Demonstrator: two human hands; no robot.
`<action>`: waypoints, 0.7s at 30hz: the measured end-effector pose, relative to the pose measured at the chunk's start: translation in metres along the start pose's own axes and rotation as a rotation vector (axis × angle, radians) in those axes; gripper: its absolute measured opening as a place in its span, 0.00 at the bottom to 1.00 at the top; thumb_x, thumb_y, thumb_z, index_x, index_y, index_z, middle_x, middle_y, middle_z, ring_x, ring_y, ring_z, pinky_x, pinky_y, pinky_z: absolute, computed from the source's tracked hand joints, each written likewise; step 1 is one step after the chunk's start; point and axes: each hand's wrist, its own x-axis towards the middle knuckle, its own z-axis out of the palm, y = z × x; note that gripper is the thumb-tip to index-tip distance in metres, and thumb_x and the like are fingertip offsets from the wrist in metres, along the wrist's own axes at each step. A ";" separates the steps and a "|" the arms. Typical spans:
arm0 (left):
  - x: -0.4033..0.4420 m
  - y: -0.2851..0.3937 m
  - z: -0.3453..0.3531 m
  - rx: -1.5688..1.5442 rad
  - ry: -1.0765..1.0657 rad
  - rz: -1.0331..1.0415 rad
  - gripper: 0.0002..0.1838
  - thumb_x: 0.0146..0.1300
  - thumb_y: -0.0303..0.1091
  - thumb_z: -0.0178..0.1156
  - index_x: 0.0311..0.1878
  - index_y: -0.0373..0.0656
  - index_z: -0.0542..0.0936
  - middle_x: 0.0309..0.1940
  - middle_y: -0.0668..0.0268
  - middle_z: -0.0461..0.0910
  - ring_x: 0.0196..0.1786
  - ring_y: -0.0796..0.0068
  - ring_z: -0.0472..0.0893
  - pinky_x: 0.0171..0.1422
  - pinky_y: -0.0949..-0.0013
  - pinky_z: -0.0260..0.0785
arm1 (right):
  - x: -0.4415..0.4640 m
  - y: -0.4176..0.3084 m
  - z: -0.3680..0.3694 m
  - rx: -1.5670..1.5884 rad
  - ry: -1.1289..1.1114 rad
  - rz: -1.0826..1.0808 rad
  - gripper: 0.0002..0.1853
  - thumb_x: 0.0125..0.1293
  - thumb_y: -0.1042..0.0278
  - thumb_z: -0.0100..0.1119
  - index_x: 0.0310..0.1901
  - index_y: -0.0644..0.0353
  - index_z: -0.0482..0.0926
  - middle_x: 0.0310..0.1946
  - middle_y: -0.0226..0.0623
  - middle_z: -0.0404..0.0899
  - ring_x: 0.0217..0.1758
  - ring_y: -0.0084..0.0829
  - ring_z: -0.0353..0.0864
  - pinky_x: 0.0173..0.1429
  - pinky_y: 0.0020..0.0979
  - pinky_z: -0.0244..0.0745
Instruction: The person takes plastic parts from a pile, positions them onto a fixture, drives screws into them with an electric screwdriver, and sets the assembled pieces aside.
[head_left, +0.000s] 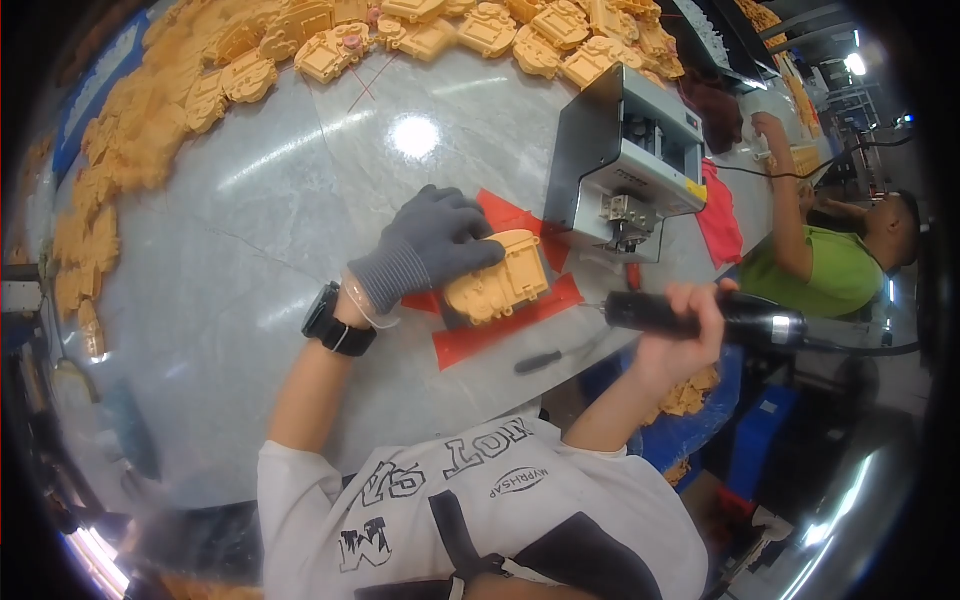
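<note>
My left hand (440, 240), in a dark grey glove, grips the upper left edge of a yellow-orange plastic housing (498, 283) with moulded ribs. Beneath the housing lies a dark block, with red sheets (500, 328) around it on the table. A black electric screwdriver (660, 315) is wrapped in the bare fingers of my right hand (690, 330). Its thin bit points left, at the housing, and stays apart from it. Below the red strip, a dark-handled hand screwdriver (540, 362) lies on the table near its edge.
A grey-and-black screw feeder (625, 165) stands right of the housing. Many yellow-orange housings (485, 30) line the table's far and left edges. A pink cloth (720, 215) lies at right, near another person in a green shirt (820, 265). A blue-lined bin (700, 420) holds yellow parts.
</note>
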 end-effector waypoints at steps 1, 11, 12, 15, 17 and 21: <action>0.000 0.000 0.000 -0.002 0.001 -0.001 0.15 0.50 0.43 0.62 0.28 0.40 0.76 0.34 0.63 0.74 0.42 0.65 0.72 0.48 0.66 0.66 | -0.001 0.000 0.002 -0.001 -0.002 0.001 0.18 0.54 0.76 0.51 0.48 0.59 0.66 0.24 0.30 0.68 0.24 0.25 0.67 0.37 0.32 0.64; 0.017 0.027 -0.015 0.089 -0.012 0.045 0.19 0.47 0.48 0.62 0.26 0.39 0.75 0.26 0.62 0.71 0.37 0.63 0.72 0.43 0.65 0.67 | 0.001 0.002 0.000 0.026 -0.034 0.023 0.18 0.55 0.77 0.50 0.49 0.59 0.65 0.25 0.30 0.68 0.24 0.26 0.67 0.38 0.33 0.64; 0.019 0.025 -0.016 0.137 -0.055 0.031 0.20 0.47 0.49 0.61 0.26 0.39 0.75 0.26 0.62 0.71 0.37 0.63 0.72 0.42 0.65 0.67 | 0.001 0.002 0.000 0.027 -0.028 0.026 0.18 0.55 0.77 0.50 0.49 0.59 0.65 0.25 0.30 0.67 0.24 0.26 0.67 0.38 0.33 0.64; 0.020 0.018 -0.016 0.072 -0.042 0.049 0.20 0.47 0.50 0.61 0.25 0.39 0.75 0.26 0.61 0.71 0.37 0.63 0.72 0.42 0.65 0.67 | 0.001 0.002 -0.002 0.017 -0.037 0.027 0.18 0.55 0.77 0.50 0.49 0.59 0.65 0.25 0.30 0.67 0.24 0.26 0.67 0.38 0.33 0.64; 0.022 0.022 -0.019 0.086 -0.064 0.062 0.20 0.48 0.50 0.61 0.25 0.39 0.75 0.26 0.61 0.71 0.38 0.62 0.72 0.43 0.65 0.67 | 0.001 0.003 -0.003 0.019 -0.032 0.033 0.18 0.55 0.77 0.50 0.49 0.59 0.65 0.25 0.30 0.67 0.24 0.25 0.67 0.38 0.33 0.64; 0.028 0.025 -0.019 0.076 -0.019 0.158 0.20 0.48 0.49 0.61 0.26 0.39 0.75 0.27 0.62 0.72 0.38 0.62 0.72 0.45 0.64 0.68 | 0.001 0.004 -0.001 0.003 -0.007 0.042 0.18 0.55 0.77 0.50 0.49 0.58 0.65 0.24 0.29 0.67 0.24 0.25 0.67 0.38 0.32 0.64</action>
